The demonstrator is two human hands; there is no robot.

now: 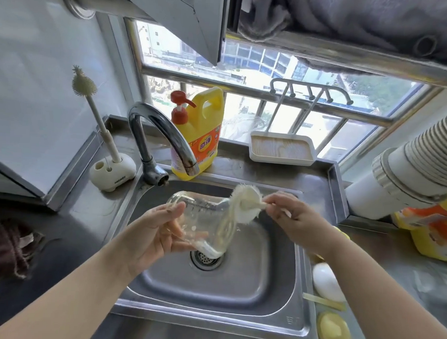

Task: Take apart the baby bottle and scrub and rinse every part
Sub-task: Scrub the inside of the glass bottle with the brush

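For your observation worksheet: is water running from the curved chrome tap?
No: the curved chrome tap shows no stream falling into the steel sink.

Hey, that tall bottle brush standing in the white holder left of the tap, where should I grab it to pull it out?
Grip the slim handle of the bottle brush mid-shaft, coming from the sink side, and lift straight up. It stands nearly upright in the holder with its spiky head on top, so the bare shaft is probably the firmest, easiest part to hold.

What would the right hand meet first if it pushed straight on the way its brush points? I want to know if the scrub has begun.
Probably the open mouth of the bottle, which the left hand grips; the right hand holds the brush just outside it.
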